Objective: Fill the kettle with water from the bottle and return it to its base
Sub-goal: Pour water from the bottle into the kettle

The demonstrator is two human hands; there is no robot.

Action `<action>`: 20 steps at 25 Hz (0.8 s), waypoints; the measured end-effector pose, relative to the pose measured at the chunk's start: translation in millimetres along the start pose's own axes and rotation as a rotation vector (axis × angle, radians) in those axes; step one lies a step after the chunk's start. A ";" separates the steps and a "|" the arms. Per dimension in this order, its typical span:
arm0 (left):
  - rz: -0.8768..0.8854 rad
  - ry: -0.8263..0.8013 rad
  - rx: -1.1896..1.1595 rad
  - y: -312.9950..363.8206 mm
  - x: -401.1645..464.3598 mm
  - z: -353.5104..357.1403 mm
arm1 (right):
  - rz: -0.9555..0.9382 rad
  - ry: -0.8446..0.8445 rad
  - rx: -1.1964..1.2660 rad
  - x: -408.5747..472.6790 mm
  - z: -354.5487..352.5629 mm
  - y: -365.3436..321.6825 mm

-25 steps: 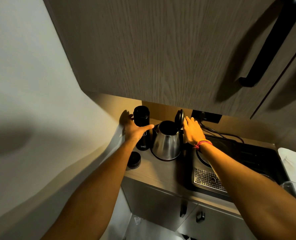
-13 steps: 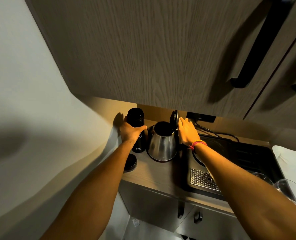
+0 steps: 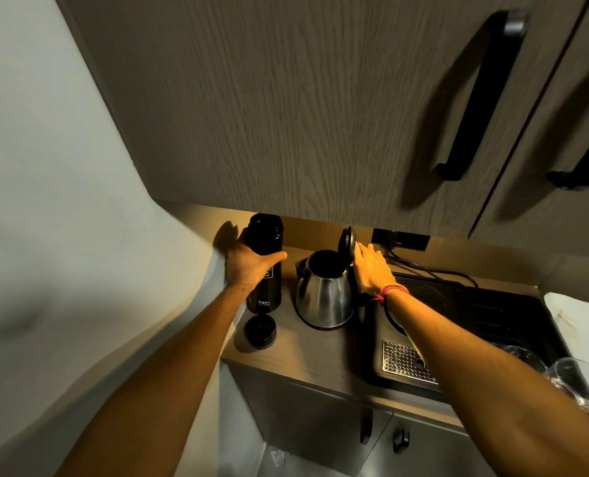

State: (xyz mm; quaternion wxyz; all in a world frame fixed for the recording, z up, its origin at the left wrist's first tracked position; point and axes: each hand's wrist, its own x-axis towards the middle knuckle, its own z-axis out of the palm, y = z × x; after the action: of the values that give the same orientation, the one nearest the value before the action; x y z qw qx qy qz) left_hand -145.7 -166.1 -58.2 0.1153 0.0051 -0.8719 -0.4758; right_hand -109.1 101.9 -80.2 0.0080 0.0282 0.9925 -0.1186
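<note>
A: Two hands up at frame centre. Left hand [image 3: 250,266] wrapped round the uncapped black bottle [image 3: 264,263], upright on the counter [image 3: 324,349].
B: Right?
A: Right hand [image 3: 372,270] spread flat, touching the open lid [image 3: 347,242]. Kettle [image 3: 324,294] beside the bottle, centre; cap [image 3: 260,332] below the bottle.

We count one bottle [image 3: 264,266], open-topped, and one loose cap [image 3: 260,331]. One kettle [image 3: 324,295], one lid [image 3: 346,243] standing up. One drip grate [image 3: 406,362]. Two glasses [image 3: 579,380] at the right edge. Two hands: left [image 3: 251,264], right [image 3: 372,268]. Two upper cabinet handles [image 3: 477,98], two lower handles [image 3: 400,441].
</note>
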 end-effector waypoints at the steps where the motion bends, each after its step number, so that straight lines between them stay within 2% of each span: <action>1: 0.015 -0.019 0.008 1.3 -0.7 -1.0 | 0.000 0.001 0.007 -1.0 -0.6 -1.0; 9: 0.086 -0.171 0.113 11.9 -14.6 2.8 | 0.044 -0.037 0.060 -2.9 -4.6 -1.5; 20: 0.123 -0.358 0.401 24.3 -18.7 23.5 | 0.022 -0.048 0.042 -5.3 -4.2 -1.8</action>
State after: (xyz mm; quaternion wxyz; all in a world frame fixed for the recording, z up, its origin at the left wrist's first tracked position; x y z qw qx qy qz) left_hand -129.9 -131.1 -53.9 -0.0151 -0.1094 -0.9538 -0.2793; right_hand -104.0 100.8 -75.5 0.0325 0.0363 0.9890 -0.1398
